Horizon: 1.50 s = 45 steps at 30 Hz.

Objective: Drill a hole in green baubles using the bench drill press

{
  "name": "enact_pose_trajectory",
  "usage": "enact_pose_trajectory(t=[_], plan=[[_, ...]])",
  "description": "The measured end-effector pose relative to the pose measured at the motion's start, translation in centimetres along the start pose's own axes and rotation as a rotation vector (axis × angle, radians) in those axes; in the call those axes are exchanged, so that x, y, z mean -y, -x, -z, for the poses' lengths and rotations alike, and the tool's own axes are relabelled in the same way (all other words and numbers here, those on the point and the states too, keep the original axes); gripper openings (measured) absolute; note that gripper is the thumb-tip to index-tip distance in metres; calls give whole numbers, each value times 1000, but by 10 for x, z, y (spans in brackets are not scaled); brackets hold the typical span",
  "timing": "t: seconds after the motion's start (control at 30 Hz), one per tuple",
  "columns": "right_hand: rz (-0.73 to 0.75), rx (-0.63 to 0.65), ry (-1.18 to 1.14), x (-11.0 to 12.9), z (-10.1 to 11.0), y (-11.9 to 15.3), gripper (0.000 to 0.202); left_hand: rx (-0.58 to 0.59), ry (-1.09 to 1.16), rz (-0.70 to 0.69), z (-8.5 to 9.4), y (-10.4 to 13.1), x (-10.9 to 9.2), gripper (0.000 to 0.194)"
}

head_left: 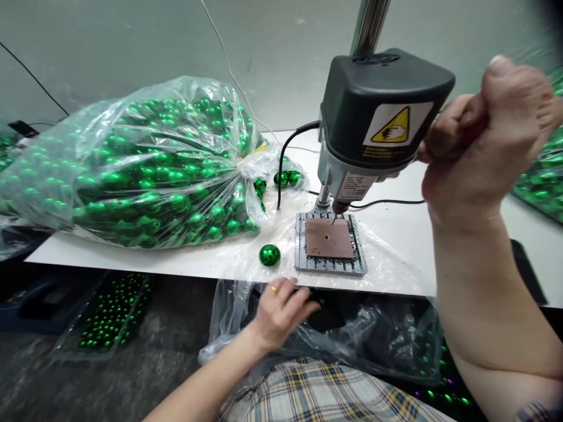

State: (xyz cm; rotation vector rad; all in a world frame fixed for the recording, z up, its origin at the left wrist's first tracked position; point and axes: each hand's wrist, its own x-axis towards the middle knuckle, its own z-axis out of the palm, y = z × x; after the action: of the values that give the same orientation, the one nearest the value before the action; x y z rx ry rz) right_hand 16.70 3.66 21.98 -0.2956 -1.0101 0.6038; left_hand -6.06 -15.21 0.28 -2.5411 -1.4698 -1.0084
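Observation:
A black and grey bench drill point(382, 111) stands on the white table, its thin bit above a brown square pad point(338, 245) on a ridged metal base point(331, 266). On the drill's right side my right hand point(492, 117) is closed around a handle, of which a bit of red shows. My left hand point(284, 310) is at the table's front edge, fingers apart, with nothing visible in it. Just beyond it, left of the base, lies one shiny green ball point(270, 255). Dark shavings are scattered around the pad.
A large tied clear bag point(145, 170) of green balls fills the table's left side. Loose green balls point(288, 178) lie near its knot. A clear plastic sheet point(369, 334) hangs below the front edge. A bin point(109, 313) of green balls stands on the floor; more balls are far right.

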Motion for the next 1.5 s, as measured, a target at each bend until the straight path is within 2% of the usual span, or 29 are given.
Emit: enact_pose_trajectory(t=[0.07,0.13,0.2,0.23,0.33,0.4,0.5,0.57,0.83,1.03,1.2,1.23,1.3,1.37,1.4,1.43,1.47,1.5], plan=[[0,-14,-1,1,-1,1,47,-118,-45,252,9,-15,18,34],[1,-28,7,1,-2,2,48,-49,-15,444,15,-30,37,47],[-3,-21,19,0,-2,2,48,73,85,529,17,-41,51,51],[-4,-11,20,0,-2,1,48,91,148,556,17,-44,55,49],[26,9,-9,-2,0,0,48,-36,437,675,18,-48,57,45],[40,3,-15,-2,0,0,48,-109,685,771,19,-51,52,54],[9,-20,35,0,0,1,50,-104,899,838,21,-56,42,69],[-13,-28,60,1,0,1,50,-100,891,847,21,-60,37,70],[18,-4,42,-1,0,0,49,-51,609,872,18,-64,33,61],[37,-3,8,-4,0,0,46,50,584,813,21,-61,19,51],[48,19,5,-6,4,-1,43,99,553,829,23,-61,12,43],[49,18,8,-5,4,0,43,148,536,807,24,-60,9,43],[45,24,25,-5,4,0,43,326,477,712,26,-57,1,49],[38,46,54,-4,4,1,45,535,369,588,27,-51,-9,72],[36,55,63,-3,3,1,46,603,314,532,27,-49,-12,85],[33,59,70,-3,3,1,47,622,276,489,26,-49,-13,93],[28,62,78,-2,2,2,47,589,261,459,25,-50,-12,90],[26,61,82,-2,2,2,47,511,263,439,23,-55,-8,78]])
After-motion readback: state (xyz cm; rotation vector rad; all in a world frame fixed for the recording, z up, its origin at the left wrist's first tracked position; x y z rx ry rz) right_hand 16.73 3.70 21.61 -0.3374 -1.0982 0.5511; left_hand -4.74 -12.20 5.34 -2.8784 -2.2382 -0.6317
